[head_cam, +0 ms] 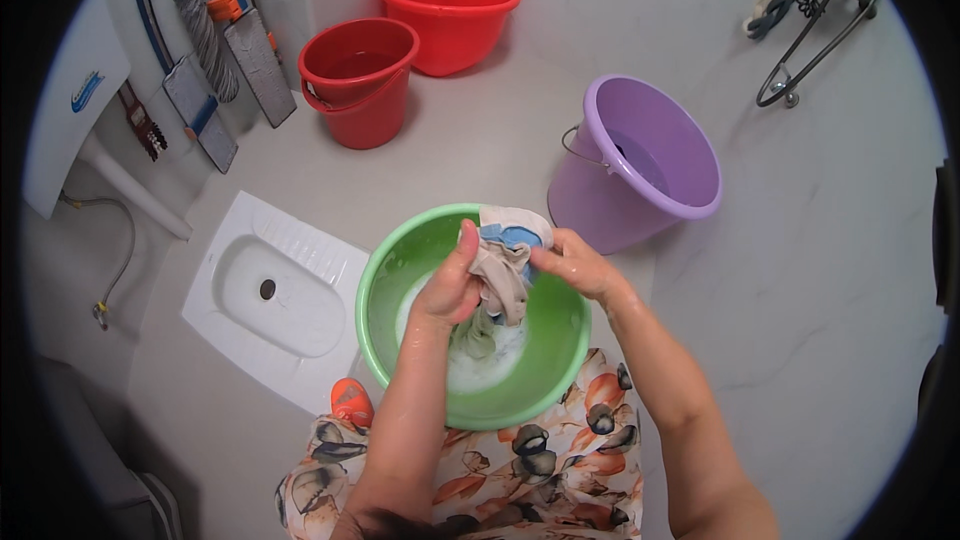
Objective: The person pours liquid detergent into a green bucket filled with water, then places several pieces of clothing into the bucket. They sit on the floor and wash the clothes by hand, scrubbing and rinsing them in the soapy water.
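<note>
A wet beige and blue cloth [504, 270] is bunched between my two hands above a green plastic basin [555, 360]. My left hand [452, 285] grips its left side, thumb pointing up. On the right, my right hand [577, 262] pinches the upper edge near the basin's far rim. The lower part of the cloth hangs towards sudsy water [487, 367] in the basin. A greenish cloth [474, 336] shows below my left hand, partly in the suds; whether it joins the held cloth I cannot tell.
A purple bucket [566, 195] with liquid stands beyond my right hand. Two red containers, a bucket [367, 116] and a tub [450, 34], are farther back. To the left lies a white squat toilet [300, 262]. Flat mops [199, 112] lean on the wall; an orange shoe [351, 401] is beside the basin.
</note>
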`<state>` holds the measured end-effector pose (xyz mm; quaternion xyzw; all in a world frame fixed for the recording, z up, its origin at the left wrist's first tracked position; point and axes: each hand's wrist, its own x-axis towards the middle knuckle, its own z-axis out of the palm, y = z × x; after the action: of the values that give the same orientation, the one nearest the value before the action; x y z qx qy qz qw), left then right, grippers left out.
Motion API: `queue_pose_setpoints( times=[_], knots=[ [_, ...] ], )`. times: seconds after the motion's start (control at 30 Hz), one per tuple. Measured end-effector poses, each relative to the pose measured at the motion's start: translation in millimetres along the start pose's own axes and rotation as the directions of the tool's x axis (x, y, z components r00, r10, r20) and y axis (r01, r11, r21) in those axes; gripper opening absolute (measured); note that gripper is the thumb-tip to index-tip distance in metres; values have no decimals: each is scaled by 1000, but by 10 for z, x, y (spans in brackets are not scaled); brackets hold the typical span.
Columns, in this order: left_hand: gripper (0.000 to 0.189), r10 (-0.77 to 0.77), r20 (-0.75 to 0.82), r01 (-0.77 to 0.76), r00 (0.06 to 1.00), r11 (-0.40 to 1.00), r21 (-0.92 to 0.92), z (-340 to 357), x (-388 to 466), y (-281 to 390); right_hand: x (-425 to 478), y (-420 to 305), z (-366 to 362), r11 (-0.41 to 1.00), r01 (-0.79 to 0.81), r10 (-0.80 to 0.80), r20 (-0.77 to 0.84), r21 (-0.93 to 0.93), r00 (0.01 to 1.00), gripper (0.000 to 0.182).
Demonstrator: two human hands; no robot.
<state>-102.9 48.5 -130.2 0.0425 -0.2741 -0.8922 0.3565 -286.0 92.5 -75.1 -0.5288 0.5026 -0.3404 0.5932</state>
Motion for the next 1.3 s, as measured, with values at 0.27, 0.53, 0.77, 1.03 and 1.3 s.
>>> queue_pose_setpoints(
  times=[0.27,0.53,0.77,1.03,1.3],
  knots=[
    [52,24,55,-30,998,994,107,127,-282,507,-370,-419,241,922,358,-238,-512,148,825,26],
    [61,-84,-152,96,985,992,77,-231,-162,373,-291,90,253,824,212,-434,-344,-526,832,32],
    [63,-77,-173,104,982,984,147,-220,-188,430,-281,215,294,815,136,-377,-336,-563,863,9],
    [55,-87,-69,109,994,886,450,-364,-300,501,-387,368,106,975,196,-214,-640,-101,738,11],
    [48,-305,-408,483,860,230,845,-278,-224,546,-348,412,143,942,-44,-189,-632,-334,752,15]
  ],
)
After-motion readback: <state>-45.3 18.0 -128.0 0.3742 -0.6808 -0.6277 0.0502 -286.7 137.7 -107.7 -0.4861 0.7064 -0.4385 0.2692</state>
